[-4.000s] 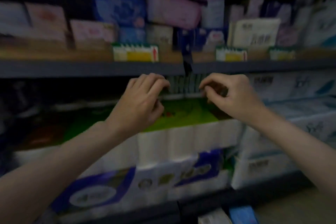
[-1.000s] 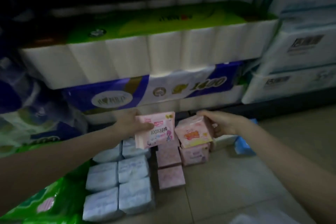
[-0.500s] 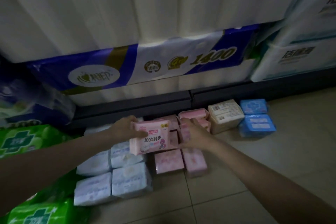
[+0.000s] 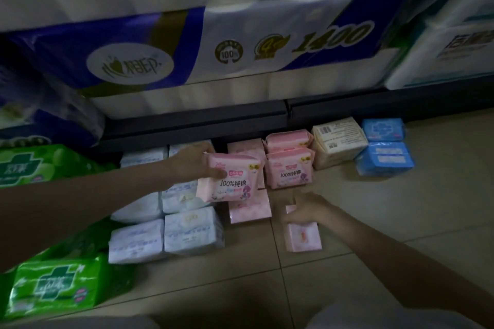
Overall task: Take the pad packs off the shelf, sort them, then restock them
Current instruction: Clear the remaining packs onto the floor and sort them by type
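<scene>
Sorted pad packs lie in groups on the tiled floor below the shelf. My left hand [image 4: 193, 163] grips a pink pad pack [image 4: 230, 184] by its left edge and holds it above the floor packs. To its right an identical pink pack [image 4: 290, 172] stands against a pink stack [image 4: 288, 139]. My right hand [image 4: 307, 208] holds nothing. Its loosely spread fingers are over the far end of a small pink pack [image 4: 303, 239] lying on the floor. Flat pink packs [image 4: 250, 207] lie between my hands.
White-blue packs [image 4: 187, 231] sit in rows at the left, green packs [image 4: 53, 286] at the far left. A cream pack [image 4: 338, 144] and blue packs [image 4: 385, 157] lie at the right. Big toilet paper bundles [image 4: 213, 48] fill the bottom shelf above its dark base [image 4: 195, 120].
My right hand has let go of its pink pack, which now stands against the pink stack, and has drawn back towards me. My left hand still holds its pack. The view has tilted down.
</scene>
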Action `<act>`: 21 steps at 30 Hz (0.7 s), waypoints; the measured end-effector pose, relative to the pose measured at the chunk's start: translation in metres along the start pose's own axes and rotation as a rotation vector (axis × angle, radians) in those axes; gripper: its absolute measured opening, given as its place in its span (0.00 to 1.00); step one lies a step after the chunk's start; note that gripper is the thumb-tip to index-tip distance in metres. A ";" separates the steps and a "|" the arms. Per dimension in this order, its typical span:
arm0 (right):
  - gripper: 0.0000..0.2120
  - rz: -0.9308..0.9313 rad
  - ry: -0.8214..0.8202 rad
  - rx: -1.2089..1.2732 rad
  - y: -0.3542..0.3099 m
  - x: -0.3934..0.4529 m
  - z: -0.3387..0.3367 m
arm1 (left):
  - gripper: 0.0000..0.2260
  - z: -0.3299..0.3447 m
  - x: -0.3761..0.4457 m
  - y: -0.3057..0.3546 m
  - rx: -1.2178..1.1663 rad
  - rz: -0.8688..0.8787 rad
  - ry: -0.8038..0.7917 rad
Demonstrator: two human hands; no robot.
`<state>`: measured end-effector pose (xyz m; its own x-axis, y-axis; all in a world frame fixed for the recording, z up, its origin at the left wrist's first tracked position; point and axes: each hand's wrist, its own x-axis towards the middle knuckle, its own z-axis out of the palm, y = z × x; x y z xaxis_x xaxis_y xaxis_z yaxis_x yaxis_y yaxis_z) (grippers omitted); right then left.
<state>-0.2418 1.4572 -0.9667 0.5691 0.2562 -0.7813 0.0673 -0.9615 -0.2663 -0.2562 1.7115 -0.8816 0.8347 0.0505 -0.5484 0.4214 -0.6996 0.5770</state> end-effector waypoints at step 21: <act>0.18 -0.626 -0.090 0.006 -0.023 -0.012 0.002 | 0.18 -0.010 0.007 -0.008 0.013 -0.086 0.032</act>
<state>-0.2519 1.4763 -0.9528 0.3520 0.7779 -0.5206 0.3609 -0.6260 -0.6913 -0.2501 1.7247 -0.8834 0.8066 0.1329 -0.5760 0.4872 -0.7012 0.5205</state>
